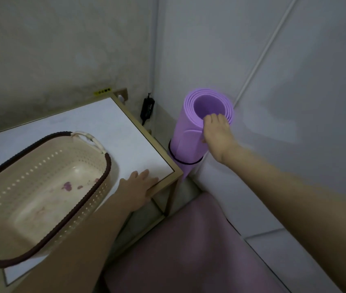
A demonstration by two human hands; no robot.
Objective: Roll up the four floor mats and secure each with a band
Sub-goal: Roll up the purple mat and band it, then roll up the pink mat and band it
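Observation:
A rolled purple floor mat stands upright in the corner between the wall and the side table. A black band circles its lower part. My right hand grips the roll's top rim, fingers hooked into the hollow centre and thumb on the outside. My left hand lies flat on the near right corner of the side table, fingers spread, holding nothing. A pinkish mat lies flat on the floor below, between my arms.
A beige perforated basket with a dark rim sits on the white-topped, gold-framed table. A black power adapter hangs on the wall behind the table. Grey walls close in the corner; a white cable runs diagonally up the right wall.

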